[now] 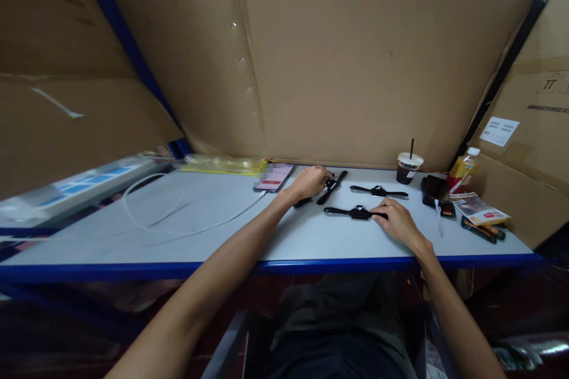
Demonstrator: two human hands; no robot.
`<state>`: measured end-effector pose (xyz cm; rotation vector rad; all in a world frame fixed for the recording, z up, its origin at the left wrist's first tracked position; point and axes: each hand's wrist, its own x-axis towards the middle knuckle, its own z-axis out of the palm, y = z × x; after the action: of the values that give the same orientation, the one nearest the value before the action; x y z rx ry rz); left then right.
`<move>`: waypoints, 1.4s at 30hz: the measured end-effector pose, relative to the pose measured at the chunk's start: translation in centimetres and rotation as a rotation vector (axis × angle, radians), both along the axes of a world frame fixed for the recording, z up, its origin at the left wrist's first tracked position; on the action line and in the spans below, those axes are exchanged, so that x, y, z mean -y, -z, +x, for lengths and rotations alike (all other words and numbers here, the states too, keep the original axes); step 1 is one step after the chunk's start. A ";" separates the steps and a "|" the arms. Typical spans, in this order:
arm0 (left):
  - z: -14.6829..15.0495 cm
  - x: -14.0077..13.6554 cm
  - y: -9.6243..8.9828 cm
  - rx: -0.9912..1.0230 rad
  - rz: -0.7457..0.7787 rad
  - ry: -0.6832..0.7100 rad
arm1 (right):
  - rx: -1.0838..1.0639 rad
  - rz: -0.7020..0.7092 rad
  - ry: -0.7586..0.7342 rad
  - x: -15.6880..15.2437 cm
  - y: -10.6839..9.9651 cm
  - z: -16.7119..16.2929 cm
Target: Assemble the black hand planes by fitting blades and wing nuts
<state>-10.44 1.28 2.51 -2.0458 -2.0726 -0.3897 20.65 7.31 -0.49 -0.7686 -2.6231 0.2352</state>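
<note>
Several black spokeshaves lie on the white tabletop. My right hand [395,222] pinches the right handle of the nearest spokeshave [359,212], which lies roughly level with the table's front edge. Behind it another spokeshave [379,191] rests with no hand on it. To the left, my left hand [313,180] has its fingers closed at a slanted spokeshave [332,185]. A black handle end [303,203] shows below that hand; the rest of it is hidden.
A phone [274,177] with a white cable [222,225] lies left of my left hand. At right stand a lidded cup [408,169] and a juice bottle [463,170], near a packet [482,209] and a black case [435,190]. Cardboard [333,59] walls the back.
</note>
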 end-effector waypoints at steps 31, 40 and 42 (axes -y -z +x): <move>2.2 -0.1 0.9 0.100 -0.173 0.106 | 0.111 0.147 0.588 0.0 -0.7 1.0; 1.3 -1.0 0.7 0.411 -0.263 0.465 | -0.095 0.203 0.249 -0.7 0.0 0.2; 1.2 -1.0 0.6 0.458 -0.175 0.416 | -0.073 0.165 0.127 -0.4 0.2 -0.2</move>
<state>-9.29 2.26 1.91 -2.7117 -1.9414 -0.8397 20.48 7.70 -0.73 -0.8487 -2.4770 0.0105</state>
